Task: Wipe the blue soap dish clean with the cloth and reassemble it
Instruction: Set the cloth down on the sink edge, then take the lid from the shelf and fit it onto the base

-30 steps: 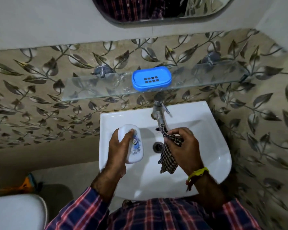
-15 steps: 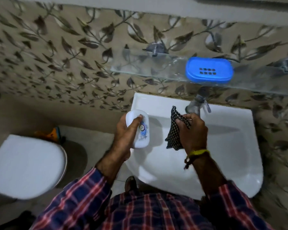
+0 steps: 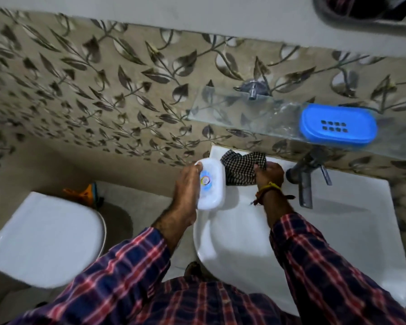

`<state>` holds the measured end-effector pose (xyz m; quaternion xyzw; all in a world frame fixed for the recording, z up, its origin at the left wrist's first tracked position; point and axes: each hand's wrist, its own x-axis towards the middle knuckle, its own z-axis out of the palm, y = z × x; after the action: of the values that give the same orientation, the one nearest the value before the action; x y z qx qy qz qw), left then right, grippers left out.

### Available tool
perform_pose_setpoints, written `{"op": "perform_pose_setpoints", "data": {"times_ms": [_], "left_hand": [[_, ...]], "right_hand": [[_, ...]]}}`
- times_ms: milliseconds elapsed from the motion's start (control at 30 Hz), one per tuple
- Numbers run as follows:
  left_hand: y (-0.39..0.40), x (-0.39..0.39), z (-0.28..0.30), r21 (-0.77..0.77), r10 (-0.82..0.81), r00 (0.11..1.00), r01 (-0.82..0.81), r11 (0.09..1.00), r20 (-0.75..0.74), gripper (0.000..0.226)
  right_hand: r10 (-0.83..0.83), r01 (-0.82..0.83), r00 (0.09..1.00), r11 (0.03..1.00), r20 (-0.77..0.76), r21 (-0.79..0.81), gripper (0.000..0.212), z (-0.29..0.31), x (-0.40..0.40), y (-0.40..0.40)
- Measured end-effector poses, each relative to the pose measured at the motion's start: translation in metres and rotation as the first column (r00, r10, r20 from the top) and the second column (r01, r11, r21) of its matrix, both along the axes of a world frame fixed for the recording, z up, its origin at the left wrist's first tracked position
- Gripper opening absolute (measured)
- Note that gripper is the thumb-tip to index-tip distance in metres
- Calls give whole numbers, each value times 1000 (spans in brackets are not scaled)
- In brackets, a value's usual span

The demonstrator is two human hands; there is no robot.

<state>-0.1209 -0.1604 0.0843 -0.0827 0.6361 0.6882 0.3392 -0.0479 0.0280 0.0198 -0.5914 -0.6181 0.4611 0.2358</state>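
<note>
The blue soap dish, its slotted top facing up, rests on the glass shelf at the upper right. My left hand grips a white oval lid with a round sticker, held over the left rim of the white sink. My right hand holds the black-and-white checked cloth against the sink's back left corner, right beside the white lid. A yellow thread band circles the right wrist.
A metal tap juts over the basin below the shelf. A white toilet lid sits at the lower left, with an orange object on the floor behind it. Leaf-patterned tiles cover the wall. A mirror edge shows top right.
The view has swung left, so the sink and shelf now lie to the right. Both hands have moved to the sink's back left corner, and the cloth now lies spread there instead of hanging.
</note>
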Motion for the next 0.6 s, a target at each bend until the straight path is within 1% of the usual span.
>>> {"op": "perform_pose_setpoints", "data": {"times_ms": [33,100,133,200,300,333,400,467,533,600], "left_hand": [[-1,2,-4,19,-28,994,27,999,102,35],[-1,8,-8,113,-87,958,58,992,275,41],[0,10,-9,155,-113,936,64,986,332,42],[3,14,-10,217,-167,904,85,972,394,39],[10,21,-13,274,-202,882,87,958,426,32],[11,23,-11,296,-218,871,88,951,440,33],[11,27,-9,364,-311,816,133,922,487,47],[11,31,-5,423,-410,771,203,883,487,62],[14,37,-3,375,-442,795,293,880,415,61],[19,45,3,310,-442,826,343,887,351,50]], "right_hand": [[16,-18,999,999,34,36,35,-4,5,0],[18,-22,999,996,40,92,43,-5,10,-3],[20,-26,999,992,47,120,46,-3,13,-5],[60,-72,996,980,72,185,44,0,21,-10],[157,-177,983,951,96,253,36,7,36,-23],[188,-207,978,939,93,275,34,9,41,-27],[229,-241,971,922,76,302,31,13,51,-35],[239,-248,969,922,68,297,30,18,62,-38],[240,-249,969,921,67,300,29,25,74,-39],[237,-235,971,911,38,339,28,38,84,-38]]}}
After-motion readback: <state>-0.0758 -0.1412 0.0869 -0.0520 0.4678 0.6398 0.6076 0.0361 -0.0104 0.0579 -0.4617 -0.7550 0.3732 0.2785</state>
